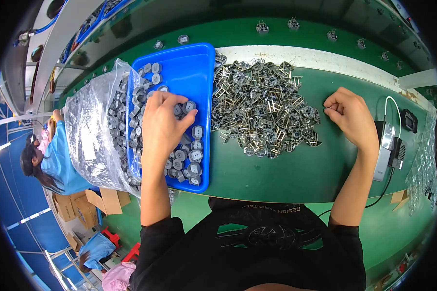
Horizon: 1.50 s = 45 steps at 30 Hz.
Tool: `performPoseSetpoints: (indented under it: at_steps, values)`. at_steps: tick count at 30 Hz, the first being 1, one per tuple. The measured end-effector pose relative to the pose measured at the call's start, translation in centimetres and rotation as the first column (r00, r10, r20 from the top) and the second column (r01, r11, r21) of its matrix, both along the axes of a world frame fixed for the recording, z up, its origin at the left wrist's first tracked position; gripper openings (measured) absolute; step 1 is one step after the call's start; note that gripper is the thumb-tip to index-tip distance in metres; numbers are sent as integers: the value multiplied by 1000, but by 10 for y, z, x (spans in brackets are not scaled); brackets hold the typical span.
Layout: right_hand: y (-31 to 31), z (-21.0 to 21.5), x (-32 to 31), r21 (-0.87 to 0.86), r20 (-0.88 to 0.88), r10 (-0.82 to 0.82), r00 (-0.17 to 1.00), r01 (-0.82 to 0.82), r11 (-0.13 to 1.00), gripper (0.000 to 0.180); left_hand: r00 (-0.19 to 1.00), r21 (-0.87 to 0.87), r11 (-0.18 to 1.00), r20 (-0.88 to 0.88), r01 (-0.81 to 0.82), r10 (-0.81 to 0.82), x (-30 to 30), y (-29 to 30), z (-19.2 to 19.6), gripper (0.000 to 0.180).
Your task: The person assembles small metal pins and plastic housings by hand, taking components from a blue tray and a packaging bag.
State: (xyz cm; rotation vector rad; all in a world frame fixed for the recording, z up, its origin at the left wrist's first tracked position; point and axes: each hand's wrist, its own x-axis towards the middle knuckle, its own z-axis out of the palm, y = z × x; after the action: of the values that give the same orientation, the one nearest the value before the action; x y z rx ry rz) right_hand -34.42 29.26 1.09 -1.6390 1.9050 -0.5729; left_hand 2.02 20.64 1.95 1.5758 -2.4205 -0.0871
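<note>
Over the blue tray (185,60), my left hand (162,119) has its thumb and index finger closed around a grey round plastic part (189,106). Similar grey parts (195,155) lie loose in the tray below and beside the hand. To the right of a large heap of small metal pieces with prongs (267,106), my right hand (349,116) hovers above the green table (277,179). Its fingers are curled, with thumb and index tips close together; whatever they may hold is too small to make out.
A clear plastic bag (97,126) of grey parts rests on the tray's left side. On the right are a cabled grey device (384,145) and bubble wrap (425,160). Assembled pieces (262,27) stand along the far green strip. A person in blue (65,160) sits at left.
</note>
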Motion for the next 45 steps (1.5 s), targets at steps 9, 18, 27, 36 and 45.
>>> performPoseSetpoints:
  at_steps: [9, 18, 27, 36, 45]
  values:
    - [6, 0, 2, -327, 504, -40, 863, 234, 916, 18, 632, 322, 938, -756, 130, 172, -31, 13, 4, 33]
    - [-1, 2, 60, -589, 488, 219, 845, 133, 797, 14, 746, 473, 766, -666, 436, -14, -107, 28, 19, 40]
    - [2, 1, 71, -634, 258, 265, 929, -44, 772, 16, 652, 589, 628, -740, 509, 165, -107, 35, 10, 41]
    - [0, 0, 86, -494, 396, 176, 901, 48, 868, 14, 685, 499, 703, -728, 508, 22, -99, 32, 3, 42]
    - [-16, 7, 87, -452, 452, 184, 873, 46, 891, 20, 282, 557, 482, -801, 677, 528, -82, 12, 9, 29]
